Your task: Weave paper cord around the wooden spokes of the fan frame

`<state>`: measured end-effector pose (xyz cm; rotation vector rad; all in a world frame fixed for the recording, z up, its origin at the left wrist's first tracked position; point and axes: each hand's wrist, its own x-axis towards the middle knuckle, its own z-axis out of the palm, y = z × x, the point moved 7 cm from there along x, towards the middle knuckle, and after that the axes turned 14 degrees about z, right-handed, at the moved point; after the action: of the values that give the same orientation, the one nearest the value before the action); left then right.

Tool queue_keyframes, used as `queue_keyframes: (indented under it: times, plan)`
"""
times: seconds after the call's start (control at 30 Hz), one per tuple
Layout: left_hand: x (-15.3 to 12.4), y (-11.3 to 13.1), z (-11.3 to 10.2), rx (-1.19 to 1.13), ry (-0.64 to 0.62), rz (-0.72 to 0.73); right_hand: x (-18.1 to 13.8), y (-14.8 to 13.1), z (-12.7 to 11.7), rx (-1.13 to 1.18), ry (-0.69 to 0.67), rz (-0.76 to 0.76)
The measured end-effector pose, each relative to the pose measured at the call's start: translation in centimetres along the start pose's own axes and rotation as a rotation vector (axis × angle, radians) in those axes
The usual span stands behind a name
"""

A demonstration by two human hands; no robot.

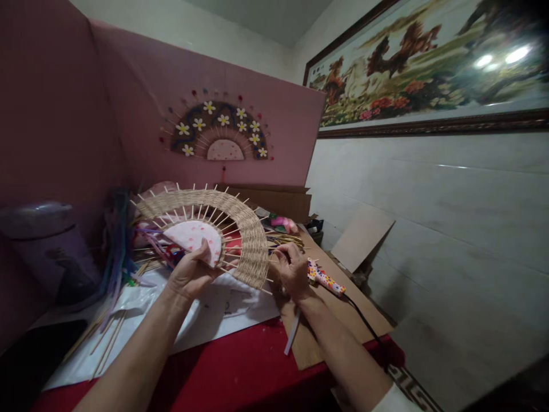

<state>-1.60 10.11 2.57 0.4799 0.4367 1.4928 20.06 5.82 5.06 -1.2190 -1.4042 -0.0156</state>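
Note:
My left hand [195, 272] grips a woven fan [253, 246] by its half-round base [195, 234], which is white with pink-red spots; the thumb lies on the front. Thin wooden sticks run out from the base through a tan woven band, and their tips stick out past its outer edge. At the fan's right edge my right hand [291, 266] is closed in a pinch near the stick tips. Whatever its fingers hold is too small to make out. A glue gun [326, 277] with a colourful dotted pattern lies just beyond the right wrist, its black cord trailing right.
A brown board [355, 312] and white sheets [214, 326] cover part of the red tablecloth [231, 372]. Loose sticks [109, 346] and coloured pipe cleaners [114, 280] lie left. A pale strip [292, 333] is under my right forearm. A flowered fan [223, 129] hangs on the pink panel behind.

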Motion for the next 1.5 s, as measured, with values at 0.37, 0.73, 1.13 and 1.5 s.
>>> queue_keyframes:
  times: [0.37, 0.73, 1.13, 1.5]
  plan:
    - [0.2, 0.1, -0.5, 0.153, -0.067, -0.091, 0.4, -0.4, -0.2, 0.035, -0.052, -0.021]
    - [-0.3, 0.4, -0.2, 0.107, -0.023, -0.075, 0.8, 1.9, 1.4, 0.316, -0.229, 0.264]
    - [-0.2, 0.4, -0.7, 0.191, 0.018, -0.095, 0.7, 1.3, 0.9, 0.126, -0.144, 0.164]
    - [0.0, 0.3, -1.2, 0.296, 0.034, -0.112, 1.0, 1.0, 0.0, 0.093, -0.069, 0.132]
